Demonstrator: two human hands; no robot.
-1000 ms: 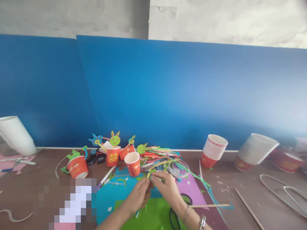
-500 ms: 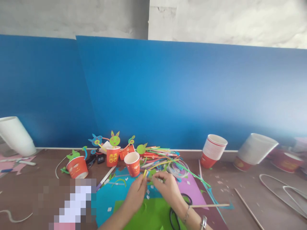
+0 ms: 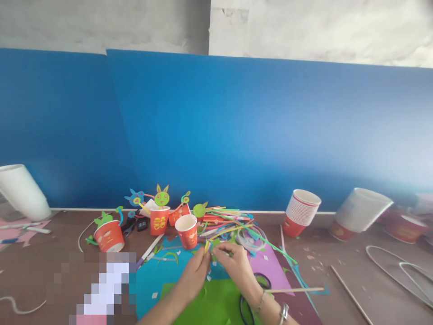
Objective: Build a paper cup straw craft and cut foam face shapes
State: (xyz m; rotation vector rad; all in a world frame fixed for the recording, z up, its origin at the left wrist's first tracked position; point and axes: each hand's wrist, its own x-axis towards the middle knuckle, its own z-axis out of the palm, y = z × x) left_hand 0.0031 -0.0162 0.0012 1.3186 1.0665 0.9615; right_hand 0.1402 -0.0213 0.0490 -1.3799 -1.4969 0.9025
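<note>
My left hand [image 3: 196,274] is closed, with a short yellow strip [image 3: 206,247] standing up between thumb and fingers. Beside it, my right hand [image 3: 235,264] pinches with fingertips almost meeting the left ones; what is in that pinch is too small to make out. Beneath both hands lie a green paper sheet [image 3: 192,307] and a blue sheet [image 3: 149,282]. Black-handled scissors [image 3: 246,310] are partly hidden by my right wrist. Just beyond my left hand stands a red paper cup [image 3: 187,234].
A pile of coloured strips [image 3: 230,219] lies behind my hands. Decorated cups, among them one with a green rabbit face [image 3: 162,197], stand at left. Stacked cups [image 3: 302,212] and a wrapped stack [image 3: 363,212] are at right. A wooden stick [image 3: 350,293] lies on the brown table.
My left hand has shifted slightly away from my right hand and back towards it. The yellow strip now stands more visibly above the left fingers. White paper bits show on the blue sheet.
</note>
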